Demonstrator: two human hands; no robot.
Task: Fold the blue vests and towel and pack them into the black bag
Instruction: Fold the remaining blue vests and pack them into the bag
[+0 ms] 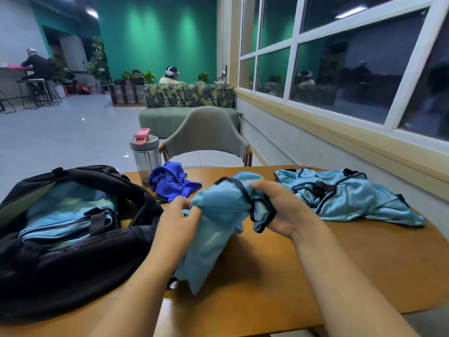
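Two hands work over the wooden table, both grasping one light blue vest that is bunched up and held above the tabletop. The left hand pinches a fold of the cloth at the vest's near-left edge, fingers curled into the fabric; the right hand closes round the dark-trimmed opening on the vest's far-right side, so that the black binding loops over its fingers. The lower end of the vest hangs down between the forearms toward the table. Left of the held vest sits the black bag, unzipped and gaping, with folded light blue cloth already lying inside it, crossed by one of the bag's dark handles. Beyond the held vest, and just left of it, a crumpled royal-blue towel lies on the table, close to the bag's far corner. Behind the towel stands a clear water bottle with a grey lid and a pink flip cap. Right of the held vest, apart from it, another light blue vest with black trim lies spread and rumpled on the tabletop near the window wall. Past the table's far edge a grey chair faces the vest, and farther back is a green sofa with leaf-print cushions.
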